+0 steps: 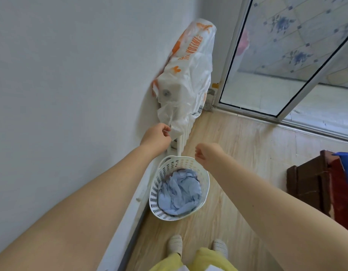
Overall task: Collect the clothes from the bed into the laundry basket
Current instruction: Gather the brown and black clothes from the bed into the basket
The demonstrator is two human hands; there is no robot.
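A white perforated laundry basket (204,189) stands on the wooden floor against the wall, below both my hands. Light blue clothes (179,192) fill it, with a darker item showing at their edge. My left hand (156,136) is up by the white and orange plastic bag (188,75) that covers the radiator, fingers pinched at the bag's lower edge. My right hand (207,153) hovers above the basket's far rim, fingers curled in with nothing visible in them.
A white radiator (183,133) runs along the wall under the bag. A glass sliding door (267,65) stands at the right back. A dark wooden bed frame (314,178) with blue fabric (347,159) is at the right edge. My slippered feet (196,247) stand near the basket.
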